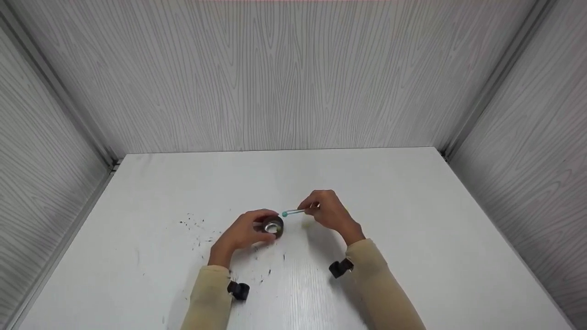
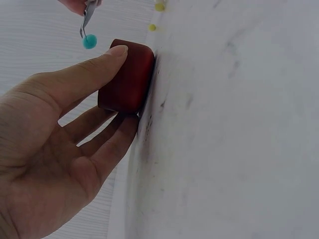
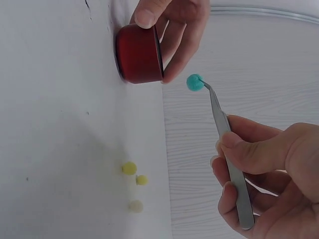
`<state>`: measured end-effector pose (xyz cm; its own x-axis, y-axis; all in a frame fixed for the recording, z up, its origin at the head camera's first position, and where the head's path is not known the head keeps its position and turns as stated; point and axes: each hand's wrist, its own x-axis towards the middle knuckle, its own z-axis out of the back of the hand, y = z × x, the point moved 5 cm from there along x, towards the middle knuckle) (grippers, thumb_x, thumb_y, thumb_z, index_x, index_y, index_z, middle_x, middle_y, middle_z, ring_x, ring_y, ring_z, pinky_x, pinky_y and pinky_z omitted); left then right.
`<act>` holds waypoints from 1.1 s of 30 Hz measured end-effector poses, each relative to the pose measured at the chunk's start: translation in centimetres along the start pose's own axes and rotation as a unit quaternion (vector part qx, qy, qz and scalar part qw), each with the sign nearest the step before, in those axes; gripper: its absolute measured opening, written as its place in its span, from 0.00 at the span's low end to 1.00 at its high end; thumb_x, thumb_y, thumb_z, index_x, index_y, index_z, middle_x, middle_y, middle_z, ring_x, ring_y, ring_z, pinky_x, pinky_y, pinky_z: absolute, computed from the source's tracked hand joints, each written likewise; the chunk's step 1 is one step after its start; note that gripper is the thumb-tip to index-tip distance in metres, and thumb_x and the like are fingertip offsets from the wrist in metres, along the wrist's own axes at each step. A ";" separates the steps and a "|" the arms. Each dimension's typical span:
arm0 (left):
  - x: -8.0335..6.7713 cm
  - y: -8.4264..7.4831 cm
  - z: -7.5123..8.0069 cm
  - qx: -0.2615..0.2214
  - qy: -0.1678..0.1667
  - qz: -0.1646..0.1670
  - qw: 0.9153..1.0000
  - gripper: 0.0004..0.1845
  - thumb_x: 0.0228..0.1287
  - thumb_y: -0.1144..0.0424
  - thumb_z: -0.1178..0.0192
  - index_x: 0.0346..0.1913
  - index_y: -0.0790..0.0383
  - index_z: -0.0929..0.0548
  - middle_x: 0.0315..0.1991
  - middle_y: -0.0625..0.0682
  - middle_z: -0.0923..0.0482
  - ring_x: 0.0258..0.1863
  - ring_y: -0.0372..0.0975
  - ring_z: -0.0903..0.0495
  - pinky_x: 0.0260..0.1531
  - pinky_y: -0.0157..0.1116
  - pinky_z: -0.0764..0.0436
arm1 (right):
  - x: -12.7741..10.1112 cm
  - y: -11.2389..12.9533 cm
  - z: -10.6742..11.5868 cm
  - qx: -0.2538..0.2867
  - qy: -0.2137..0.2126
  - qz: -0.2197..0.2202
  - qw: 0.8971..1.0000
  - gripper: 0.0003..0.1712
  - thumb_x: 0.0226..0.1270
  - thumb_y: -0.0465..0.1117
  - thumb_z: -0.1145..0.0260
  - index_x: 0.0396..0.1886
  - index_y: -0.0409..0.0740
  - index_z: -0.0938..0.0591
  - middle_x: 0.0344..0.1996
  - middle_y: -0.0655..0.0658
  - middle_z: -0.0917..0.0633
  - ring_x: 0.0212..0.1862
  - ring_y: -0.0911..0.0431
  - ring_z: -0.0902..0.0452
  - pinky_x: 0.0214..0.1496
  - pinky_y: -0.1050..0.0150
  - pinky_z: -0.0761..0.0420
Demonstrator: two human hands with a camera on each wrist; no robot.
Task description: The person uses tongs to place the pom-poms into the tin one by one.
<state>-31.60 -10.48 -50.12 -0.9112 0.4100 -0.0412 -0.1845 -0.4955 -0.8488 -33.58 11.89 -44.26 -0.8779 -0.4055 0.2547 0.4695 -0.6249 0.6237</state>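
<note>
White tabletop (image 1: pixel 412 220) carries a small red cup (image 3: pixel 138 54), steadied by the left hand (image 1: pixel 243 231). Tweezers (image 3: pixel 227 149), pinched by the right hand (image 1: pixel 330 211), grip a teal ball (image 3: pixel 194 82); it should be centred over the cup's mouth before release.

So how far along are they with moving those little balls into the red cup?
Whether any ball is already inside the small round red cup cannot be seen. In hand: the left hand steadies the cup while the right hand holds metal tweezers pinching a teal ball beside its rim. Left: three yellowish balls lying on the white table.
</note>
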 end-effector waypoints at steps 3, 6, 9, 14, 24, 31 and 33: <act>0.2 0.0 0.0 -0.002 0.001 0.000 1.000 0.32 0.59 0.65 0.24 0.67 0.51 0.20 0.66 0.55 0.21 0.69 0.55 0.24 0.70 0.56 0.26 | 0.0 0.0 -0.2 0.000 0.000 0.007 1.000 0.12 0.64 0.24 0.31 0.38 0.42 0.06 0.34 0.42 0.10 0.38 0.52 0.16 0.41 0.58 0.16; 0.4 -0.2 0.0 -0.008 0.007 -0.007 1.000 0.32 0.59 0.65 0.25 0.67 0.52 0.20 0.65 0.55 0.20 0.68 0.55 0.23 0.70 0.55 0.25 | 0.0 0.1 -0.3 -0.003 -0.002 0.015 1.000 0.12 0.64 0.24 0.31 0.37 0.42 0.06 0.34 0.42 0.10 0.38 0.51 0.15 0.41 0.58 0.15; 0.7 -0.5 -0.1 -0.012 0.015 -0.023 1.000 0.31 0.60 0.66 0.25 0.67 0.55 0.21 0.65 0.57 0.20 0.68 0.56 0.23 0.69 0.56 0.24 | 0.0 0.1 -0.3 -0.006 -0.006 0.019 1.000 0.13 0.63 0.24 0.30 0.37 0.43 0.06 0.34 0.43 0.10 0.38 0.52 0.15 0.40 0.59 0.15; 0.9 -0.6 0.0 -0.013 0.018 -0.034 0.999 0.31 0.60 0.66 0.25 0.67 0.56 0.21 0.65 0.58 0.20 0.67 0.57 0.23 0.68 0.56 0.24 | 0.2 0.4 -0.2 -0.010 -0.005 0.020 1.000 0.14 0.63 0.23 0.31 0.36 0.44 0.06 0.34 0.43 0.10 0.37 0.53 0.16 0.39 0.61 0.17; 0.5 -0.1 0.1 -0.020 0.011 -0.033 0.999 0.31 0.59 0.66 0.25 0.66 0.56 0.20 0.65 0.59 0.20 0.67 0.58 0.23 0.68 0.57 0.24 | 0.2 0.8 -0.7 -0.014 0.002 0.022 1.000 0.14 0.64 0.22 0.32 0.37 0.43 0.06 0.34 0.43 0.10 0.37 0.54 0.17 0.40 0.60 0.16; 0.3 0.3 0.0 -0.020 0.011 -0.023 0.999 0.32 0.58 0.66 0.24 0.67 0.56 0.21 0.65 0.60 0.21 0.68 0.59 0.24 0.69 0.58 0.25 | 0.0 0.8 -1.5 -0.012 0.006 0.034 0.999 0.14 0.63 0.22 0.31 0.36 0.43 0.06 0.34 0.44 0.09 0.38 0.55 0.15 0.40 0.62 0.16; 0.4 0.3 0.0 -0.016 0.010 -0.018 1.000 0.32 0.58 0.65 0.24 0.67 0.55 0.21 0.66 0.59 0.21 0.68 0.58 0.24 0.69 0.57 0.26 | 0.1 0.8 -1.6 -0.012 0.008 0.031 0.999 0.14 0.62 0.23 0.30 0.36 0.43 0.06 0.34 0.44 0.09 0.38 0.55 0.15 0.39 0.64 0.17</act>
<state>-32.00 -10.47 -50.36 -0.8965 0.4426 -0.0198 -0.2056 -0.4552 -0.8663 -33.12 10.32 -44.90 -0.8451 -0.4546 0.2812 0.5260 -0.6134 0.5891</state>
